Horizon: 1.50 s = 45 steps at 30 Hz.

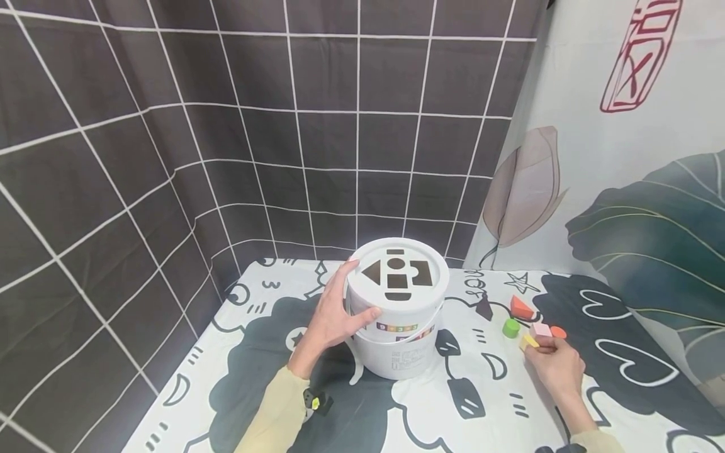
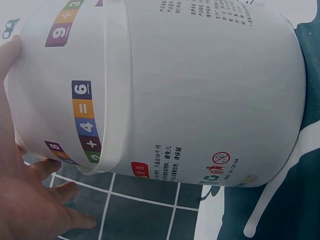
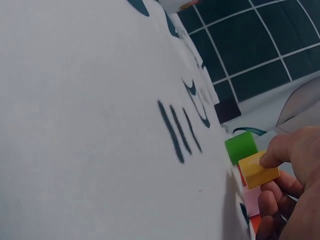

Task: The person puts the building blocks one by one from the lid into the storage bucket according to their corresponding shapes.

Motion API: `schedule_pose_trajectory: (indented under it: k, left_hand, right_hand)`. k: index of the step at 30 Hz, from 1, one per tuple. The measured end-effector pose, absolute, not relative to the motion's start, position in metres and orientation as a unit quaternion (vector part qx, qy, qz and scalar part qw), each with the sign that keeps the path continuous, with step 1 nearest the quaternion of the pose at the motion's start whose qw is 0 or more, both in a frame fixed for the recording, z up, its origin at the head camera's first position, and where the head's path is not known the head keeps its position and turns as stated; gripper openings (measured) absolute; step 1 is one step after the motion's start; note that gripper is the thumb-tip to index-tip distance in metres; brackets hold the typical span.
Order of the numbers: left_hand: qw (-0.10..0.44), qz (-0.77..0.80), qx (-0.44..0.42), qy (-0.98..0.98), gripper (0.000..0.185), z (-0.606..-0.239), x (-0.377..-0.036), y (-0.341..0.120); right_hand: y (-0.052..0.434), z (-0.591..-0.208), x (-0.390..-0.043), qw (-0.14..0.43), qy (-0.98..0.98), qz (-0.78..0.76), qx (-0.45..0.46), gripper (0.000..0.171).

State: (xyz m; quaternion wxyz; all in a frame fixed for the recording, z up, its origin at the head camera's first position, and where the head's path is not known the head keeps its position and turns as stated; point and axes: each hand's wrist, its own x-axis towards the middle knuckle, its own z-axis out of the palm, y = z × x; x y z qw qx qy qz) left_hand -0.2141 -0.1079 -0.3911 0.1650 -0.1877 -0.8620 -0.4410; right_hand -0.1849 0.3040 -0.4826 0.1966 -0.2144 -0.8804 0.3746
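Note:
A white bucket (image 1: 396, 333) with shape cut-outs in its lid (image 1: 398, 274) stands on the patterned tablecloth. My left hand (image 1: 334, 311) grips the bucket's left side near the lid, thumb at the front; in the left wrist view the bucket (image 2: 190, 90) fills the frame beside my left hand (image 2: 25, 200). My right hand (image 1: 552, 365) pinches a small yellow block (image 1: 529, 341) on the table to the right. In the right wrist view a fingertip of my right hand (image 3: 290, 170) lies on the yellow block (image 3: 257, 170), with a green cylinder (image 3: 241, 146) just behind.
Loose blocks lie beside my right hand: a green cylinder (image 1: 511, 328), a pink block (image 1: 540, 329), an orange-red wedge (image 1: 521, 307) and an orange piece (image 1: 558, 332). Dark tiled curtain (image 1: 255, 126) closes the back and left; a leaf-print cloth (image 1: 634, 189) hangs on the right.

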Motion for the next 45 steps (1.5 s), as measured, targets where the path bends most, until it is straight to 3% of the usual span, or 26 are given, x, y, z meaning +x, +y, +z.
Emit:
schedule_pose_trajectory:
  k: [23, 45]
  left_hand:
    - [0.169, -0.446, -0.194, -0.857, 0.095, -0.391, -0.213, -0.109]
    - [0.165, -0.443, -0.19, -0.861, 0.094, -0.39, -0.214, -0.108]
  right_hand:
    - [0.267, -0.413, -0.189, 0.212, -0.889, 0.388, -0.117, 0.027]
    - [0.207, -0.317, -0.217, 0.228, -0.88, 0.409, 0.076, 0.022]
